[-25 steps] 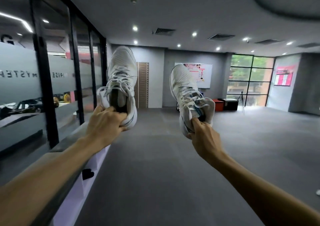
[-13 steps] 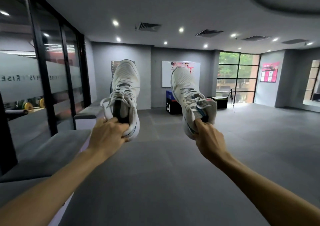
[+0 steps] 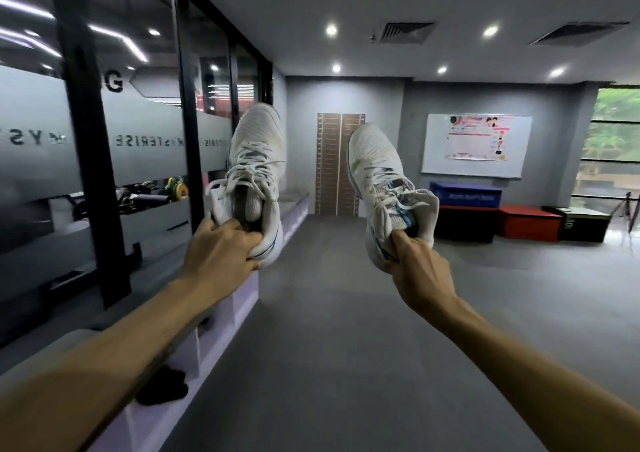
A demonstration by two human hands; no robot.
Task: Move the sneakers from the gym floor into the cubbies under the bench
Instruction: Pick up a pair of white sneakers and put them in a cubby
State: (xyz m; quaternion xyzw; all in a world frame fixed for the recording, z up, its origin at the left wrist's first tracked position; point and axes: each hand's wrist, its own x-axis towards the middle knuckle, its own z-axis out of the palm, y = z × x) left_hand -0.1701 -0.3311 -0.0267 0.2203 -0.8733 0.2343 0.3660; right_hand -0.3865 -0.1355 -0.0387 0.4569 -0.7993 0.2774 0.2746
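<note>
Above the gym floor [image 3: 346, 347], one white sneaker [image 3: 254, 171] is gripped at the heel by the left hand [image 3: 216, 254] and the other sneaker [image 3: 388, 188] by the right hand [image 3: 419, 271], well apart; loose laces may be snagged on a cubby [image 3: 242, 304] edge.

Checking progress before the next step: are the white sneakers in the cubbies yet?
No, out. The left hand and right hand each grip one white sneaker mid-air, beside the bench cubbies.

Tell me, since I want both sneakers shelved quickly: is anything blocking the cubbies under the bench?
One near cubby looks open. Another holds a dark item. Both sneakers hang above the floor.
</note>
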